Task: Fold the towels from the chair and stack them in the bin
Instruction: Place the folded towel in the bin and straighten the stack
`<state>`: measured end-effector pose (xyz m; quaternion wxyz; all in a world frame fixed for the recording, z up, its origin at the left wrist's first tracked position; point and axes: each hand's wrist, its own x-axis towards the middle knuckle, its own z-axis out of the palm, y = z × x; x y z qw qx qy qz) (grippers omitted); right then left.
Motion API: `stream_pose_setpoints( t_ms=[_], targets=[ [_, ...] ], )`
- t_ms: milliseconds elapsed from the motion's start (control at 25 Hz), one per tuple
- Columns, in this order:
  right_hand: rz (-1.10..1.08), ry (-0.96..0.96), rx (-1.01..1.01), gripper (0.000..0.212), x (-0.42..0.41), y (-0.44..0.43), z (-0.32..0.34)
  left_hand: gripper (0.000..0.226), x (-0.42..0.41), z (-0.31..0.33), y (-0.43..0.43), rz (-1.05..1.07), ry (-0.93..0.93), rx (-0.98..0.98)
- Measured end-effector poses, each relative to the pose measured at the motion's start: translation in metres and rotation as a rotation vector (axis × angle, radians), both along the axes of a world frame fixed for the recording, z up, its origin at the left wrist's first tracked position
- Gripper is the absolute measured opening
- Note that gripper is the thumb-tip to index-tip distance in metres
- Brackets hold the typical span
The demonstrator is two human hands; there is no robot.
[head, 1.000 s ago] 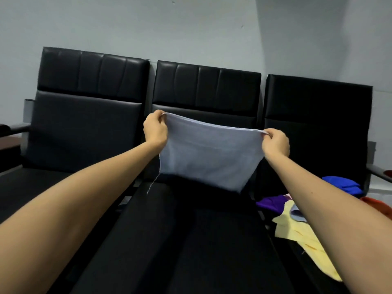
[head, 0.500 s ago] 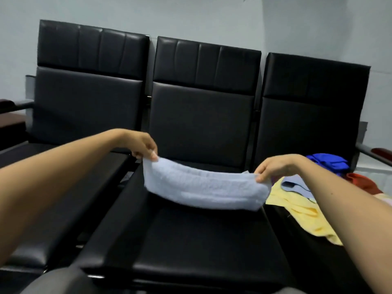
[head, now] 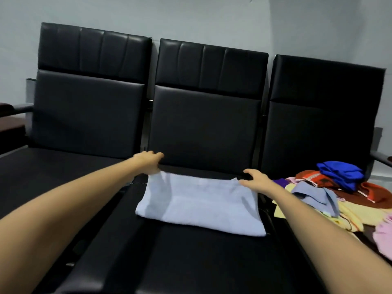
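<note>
On the middle seat (head: 191,262), the towel (head: 201,204) lies flat and doubled. Its fold edge faces 6 o'clock and its free edges face 12 o'clock, toward the backrest.

Hand state:
- The left hand (head: 148,162) is at the towel's 10 o'clock corner. Its fingers are curled and pinch that corner, which stands slightly raised off the seat.
- The right hand (head: 257,181) is at the 2 o'clock corner. Its fingers are loosely extended past the edge and the thumb lies on the cloth. Whether it pinches any cloth cannot be told.

Step in hand: judged from the lay of the cloth, the first fold is made and the towel is being set down and squared. The 10 o'clock corner is not yet flat.

Next move, as a judgement:
1. Lower the raised corner and align both free edges.
2. Fold the towel across, 9 o'clock side to 3 o'clock side, to make a compact stack piece.
3. Keep the layers from sliding, since the cloth is limp and the seat surface looks smooth.

The pile (head: 339,175) of unfolded towels waits on the right chair (head: 322,124), at 3 o'clock of the towel, so most of the task appears to remain. The bin is not in view.
</note>
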<state>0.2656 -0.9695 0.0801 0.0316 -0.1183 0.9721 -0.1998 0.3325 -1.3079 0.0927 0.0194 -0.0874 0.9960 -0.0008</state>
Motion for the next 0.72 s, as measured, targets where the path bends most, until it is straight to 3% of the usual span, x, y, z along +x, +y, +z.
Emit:
stream_pose_setpoints(
  t_ms=[80, 200, 280, 360, 560, 640, 720],
  targets=[
    [-0.034, 0.054, 0.082, 0.051, 0.001, -0.012, -0.017, 0.055, -0.009, -0.015, 0.025, -0.221, 0.010, -0.079],
    [-0.011, 0.055, 0.069, 0.038, 0.010, -0.022, -0.043, 0.050, -0.014, -0.053, 0.076, -0.486, -0.106, 0.003],
    [0.008, 0.100, -0.026, 0.032, 0.019, -0.024, -0.056, 0.051, -0.013, -0.089, 0.100, -0.410, -0.220, 0.058],
    [0.010, 0.183, -0.109, 0.032, 0.027, -0.026, -0.065, 0.051, -0.011, -0.115, 0.114, -0.195, -0.209, 0.142],
    [-0.020, 0.218, -0.144, 0.033, 0.037, -0.035, -0.081, 0.062, -0.013, -0.094, 0.158, 0.326, -0.392, 0.187],
    [-0.069, 0.100, -0.137, 0.027, 0.034, -0.038, -0.087, 0.049, -0.016, -0.069, 0.163, 0.209, -0.471, 0.280],
    [-0.149, -0.036, -0.150, 0.017, 0.028, -0.041, -0.093, 0.024, -0.011, -0.045, 0.149, 0.081, -0.496, 0.185]
  ],
)
